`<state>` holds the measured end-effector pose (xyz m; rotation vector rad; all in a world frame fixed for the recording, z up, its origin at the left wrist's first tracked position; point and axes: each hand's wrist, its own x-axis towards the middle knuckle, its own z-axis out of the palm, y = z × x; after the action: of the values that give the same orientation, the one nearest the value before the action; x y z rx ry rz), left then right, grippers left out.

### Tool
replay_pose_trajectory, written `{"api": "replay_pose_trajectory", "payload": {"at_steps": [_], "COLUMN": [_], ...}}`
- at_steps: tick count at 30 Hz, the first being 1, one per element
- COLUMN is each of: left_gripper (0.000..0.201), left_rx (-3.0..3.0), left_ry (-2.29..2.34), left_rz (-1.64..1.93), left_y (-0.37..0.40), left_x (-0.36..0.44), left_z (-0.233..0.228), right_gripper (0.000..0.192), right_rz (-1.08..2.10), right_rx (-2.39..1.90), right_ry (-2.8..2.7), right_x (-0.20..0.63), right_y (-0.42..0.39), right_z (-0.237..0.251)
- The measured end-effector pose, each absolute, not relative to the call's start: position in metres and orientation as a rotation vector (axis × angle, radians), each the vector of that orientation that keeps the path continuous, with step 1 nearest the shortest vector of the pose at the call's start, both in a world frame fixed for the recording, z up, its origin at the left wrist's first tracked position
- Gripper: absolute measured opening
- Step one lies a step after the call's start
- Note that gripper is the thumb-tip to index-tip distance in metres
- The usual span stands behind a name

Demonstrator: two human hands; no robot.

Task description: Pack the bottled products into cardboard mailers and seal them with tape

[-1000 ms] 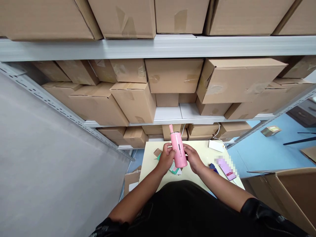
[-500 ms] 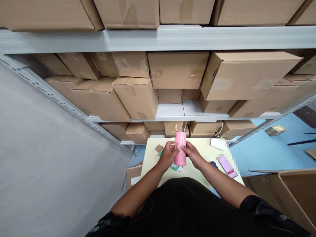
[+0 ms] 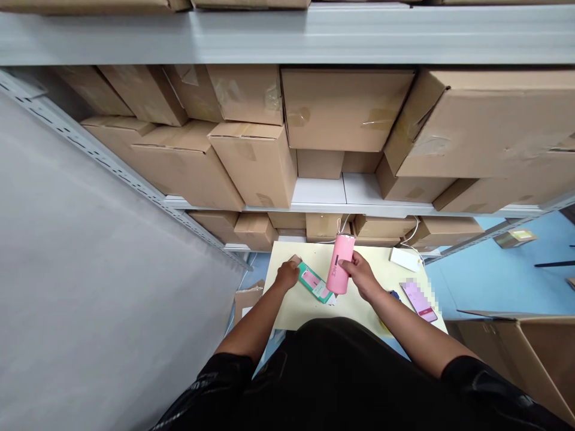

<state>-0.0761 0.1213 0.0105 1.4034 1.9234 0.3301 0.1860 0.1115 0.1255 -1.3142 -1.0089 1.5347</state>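
My right hand [image 3: 362,272] grips a pink bottle [image 3: 339,276] from its right side, thumb across the front. The bottle leans a little to the right, its dark lettering facing me and a small loop at its top. To the left, my left hand [image 3: 288,275] is closed on the upper end of a green box [image 3: 309,280] that has a pink picture on it. A brown cardboard flap [image 3: 295,259] sticks up at that end. The box lies slanted on the pale yellow table [image 3: 287,317], its lower end beside the bottle's base.
Shelves with many cardboard boxes [image 3: 251,158] rise behind the table. A white device [image 3: 405,259] with a cable and a phone [image 3: 418,300] lie on the table's right side. A large open carton [image 3: 498,347] stands at lower right; a grey wall [image 3: 90,287] is at left.
My left hand has let go of the bottle and moved left and down to the green box. My right hand alone now holds the bottle, slightly further right and tilted.
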Motion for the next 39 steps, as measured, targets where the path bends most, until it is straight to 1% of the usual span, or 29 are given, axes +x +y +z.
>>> {"api": "replay_pose_trajectory", "payload": {"at_steps": [4, 7, 11, 16, 17, 22, 25, 27, 31, 36, 39], "left_gripper": [0.054, 0.061, 0.052, 0.025, 0.022, 0.026, 0.022, 0.021, 0.02, 0.015, 0.023], "left_rx": [1.323, 1.341, 1.398, 1.528, 1.559, 1.735, 1.902, 2.009, 2.186, 2.333, 2.4], "left_ry": [1.996, 1.99, 1.98, 1.895, 1.879, 1.804, 1.705, 1.645, 1.605, 1.601, 1.553], "left_rz": [0.135, 0.066, 0.067, 0.244, 0.291, 0.526, 0.726, 0.797, 0.82, 0.724, 0.642], "left_y": [0.124, 0.127, 0.132, 0.132, 0.131, 0.123, 0.114, 0.108, 0.093, 0.074, 0.066], "left_x": [-0.087, -0.09, -0.092, -0.088, -0.087, -0.076, -0.065, -0.058, -0.047, -0.04, -0.037], "left_z": [-0.027, -0.044, -0.054, -0.048, -0.045, -0.022, -0.006, 0.004, 0.014, 0.011, 0.014], "right_gripper": [0.043, 0.041, 0.042, 0.043, 0.043, 0.043, 0.043, 0.044, 0.047, 0.049, 0.052], "right_rz": [1.542, 1.533, 1.508, 1.473, 1.467, 1.45, 1.457, 1.46, 1.441, 1.401, 1.365], "right_rx": [-1.315, -1.328, -1.329, -1.314, -1.309, -1.298, -1.283, -1.269, -1.253, -1.258, -1.247], "right_ry": [-1.008, -1.013, -1.015, -0.978, -0.972, -0.965, -0.969, -0.978, -1.0, -1.051, -1.101], "right_x": [0.186, 0.185, 0.187, 0.193, 0.194, 0.192, 0.187, 0.185, 0.182, 0.181, 0.179], "right_y": [0.111, 0.109, 0.108, 0.109, 0.109, 0.111, 0.112, 0.113, 0.113, 0.112, 0.111], "right_z": [0.118, 0.114, 0.111, 0.109, 0.108, 0.11, 0.111, 0.111, 0.108, 0.11, 0.112]}}
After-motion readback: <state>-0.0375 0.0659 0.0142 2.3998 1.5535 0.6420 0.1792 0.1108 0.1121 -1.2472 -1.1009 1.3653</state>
